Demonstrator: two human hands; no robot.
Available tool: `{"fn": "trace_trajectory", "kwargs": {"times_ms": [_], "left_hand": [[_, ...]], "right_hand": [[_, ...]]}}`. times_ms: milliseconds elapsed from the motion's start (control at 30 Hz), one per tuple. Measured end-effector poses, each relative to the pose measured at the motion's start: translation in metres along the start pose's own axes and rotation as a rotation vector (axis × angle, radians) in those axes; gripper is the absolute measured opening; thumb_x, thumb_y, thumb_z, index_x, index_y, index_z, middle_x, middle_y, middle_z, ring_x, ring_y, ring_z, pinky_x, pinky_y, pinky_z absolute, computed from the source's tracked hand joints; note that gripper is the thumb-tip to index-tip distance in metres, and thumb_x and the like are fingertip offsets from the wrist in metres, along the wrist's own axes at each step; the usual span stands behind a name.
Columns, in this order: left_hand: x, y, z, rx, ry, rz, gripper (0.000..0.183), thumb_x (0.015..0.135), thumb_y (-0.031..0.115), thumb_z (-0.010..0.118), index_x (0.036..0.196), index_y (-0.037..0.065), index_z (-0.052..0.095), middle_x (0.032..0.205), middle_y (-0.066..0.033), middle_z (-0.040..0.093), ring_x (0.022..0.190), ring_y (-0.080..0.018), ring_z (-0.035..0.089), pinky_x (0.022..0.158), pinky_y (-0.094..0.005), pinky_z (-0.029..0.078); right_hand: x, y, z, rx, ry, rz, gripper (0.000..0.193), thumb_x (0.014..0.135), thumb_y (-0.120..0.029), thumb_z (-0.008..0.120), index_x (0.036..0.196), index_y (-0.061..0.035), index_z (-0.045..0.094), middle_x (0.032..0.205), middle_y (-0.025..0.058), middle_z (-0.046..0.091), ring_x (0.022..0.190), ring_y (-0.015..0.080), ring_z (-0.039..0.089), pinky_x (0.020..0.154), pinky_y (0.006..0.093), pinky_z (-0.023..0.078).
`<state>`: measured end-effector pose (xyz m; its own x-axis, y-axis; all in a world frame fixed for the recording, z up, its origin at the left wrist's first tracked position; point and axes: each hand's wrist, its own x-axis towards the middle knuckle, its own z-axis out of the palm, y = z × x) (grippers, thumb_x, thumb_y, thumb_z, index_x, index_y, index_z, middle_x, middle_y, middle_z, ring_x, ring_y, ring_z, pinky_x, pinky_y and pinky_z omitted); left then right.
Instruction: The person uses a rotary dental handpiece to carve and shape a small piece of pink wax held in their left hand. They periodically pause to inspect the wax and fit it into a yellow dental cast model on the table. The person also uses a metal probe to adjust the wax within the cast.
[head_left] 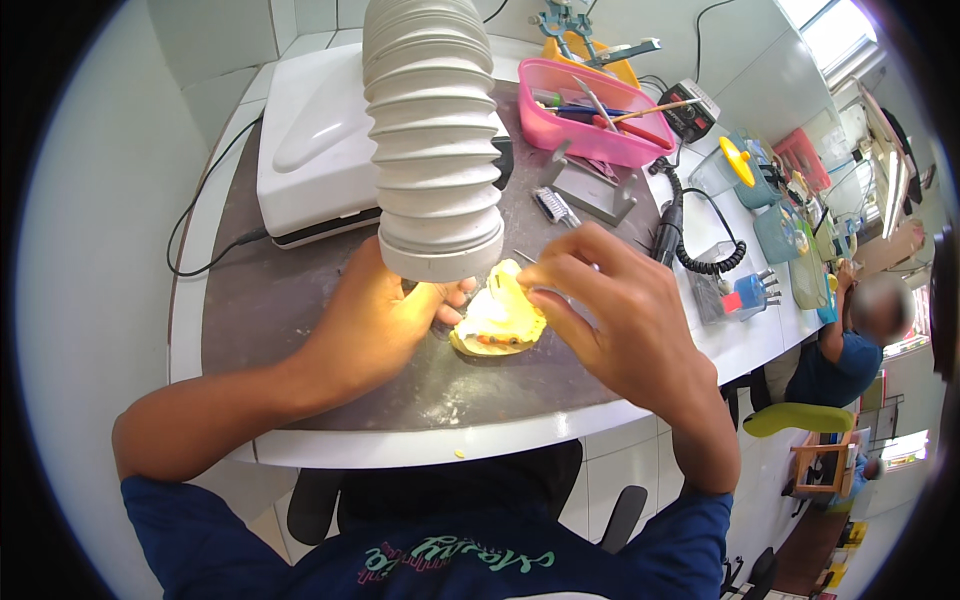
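Note:
Under the light, a yellow dental plaster model (497,318) sits over the dark work mat, with an orange-red strip along its near edge. My left hand (372,318) grips the model's left side between thumb and fingers. The ribbed hose mouth hides part of that hand. On the model's right side, my right hand (622,312) is closed in a pinch around a thin metal tool (524,257). Only a short piece of the tool shows beyond the fingers, so its exact kind is unclear.
A white ribbed suction hose (432,150) hangs just above my hands. Behind it stand a white machine (318,130) and a pink basket (545,125) of hand tools. A brush (550,205), metal stand (592,190) and corded handpiece (667,232) lie right. A co-worker (835,345) sits far right.

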<state>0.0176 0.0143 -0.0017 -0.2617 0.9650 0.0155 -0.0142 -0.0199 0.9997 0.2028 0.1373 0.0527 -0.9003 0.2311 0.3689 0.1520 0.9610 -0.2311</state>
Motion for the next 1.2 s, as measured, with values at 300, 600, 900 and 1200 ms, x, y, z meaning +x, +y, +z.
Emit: {"fn": "trace_trajectory", "kwargs": {"times_ms": [300, 600, 900, 1200], "left_hand": [[0.002, 0.0, -0.003, -0.118, 0.024, -0.032, 0.021, 0.098, 0.008, 0.052, 0.114, -0.003, 0.06, 0.099, -0.009, 0.064, 0.089, -0.0134, 0.065, 0.08, -0.0293, 0.058], [-0.002, 0.006, -0.002, -0.07, 0.003, -0.071, 0.019, 0.095, 0.008, 0.055, 0.107, -0.003, 0.063, 0.094, -0.0076, 0.067, 0.087, -0.0148, 0.067, 0.079, -0.0297, 0.058], [-0.009, 0.006, 0.002, -0.038, 0.045, -0.023, 0.022, 0.101, 0.012, 0.049, 0.111, -0.004, 0.058, 0.099, -0.0111, 0.066, 0.092, -0.0175, 0.067, 0.08, -0.0319, 0.059], [-0.005, -0.004, -0.002, -0.134, -0.049, -0.031, 0.026, 0.106, 0.017, 0.038, 0.12, 0.0, 0.052, 0.108, -0.0104, 0.061, 0.104, -0.0179, 0.063, 0.089, -0.0347, 0.058]], "right_hand": [[0.043, -0.004, 0.001, -0.159, -0.336, -0.049, 0.012, 0.08, -0.006, 0.06, 0.086, 0.0042, 0.062, 0.093, 0.0155, 0.059, 0.081, 0.0352, 0.062, 0.07, 0.0436, 0.05], [0.039, -0.009, 0.007, -0.147, -0.283, -0.027, 0.009, 0.074, 0.001, 0.061, 0.082, 0.0054, 0.061, 0.091, 0.0214, 0.059, 0.073, 0.0387, 0.064, 0.066, 0.0456, 0.052], [0.035, 0.0, 0.011, 0.009, -0.197, 0.134, 0.03, 0.081, -0.017, 0.07, 0.102, 0.0038, 0.066, 0.1, 0.0196, 0.065, 0.077, 0.0387, 0.065, 0.072, 0.046, 0.051], [-0.009, -0.005, 0.021, 0.257, -0.099, 0.266, 0.078, 0.067, -0.037, 0.088, 0.125, 0.0003, 0.052, 0.107, 0.018, 0.066, 0.096, 0.0296, 0.067, 0.084, 0.0374, 0.053]]}}
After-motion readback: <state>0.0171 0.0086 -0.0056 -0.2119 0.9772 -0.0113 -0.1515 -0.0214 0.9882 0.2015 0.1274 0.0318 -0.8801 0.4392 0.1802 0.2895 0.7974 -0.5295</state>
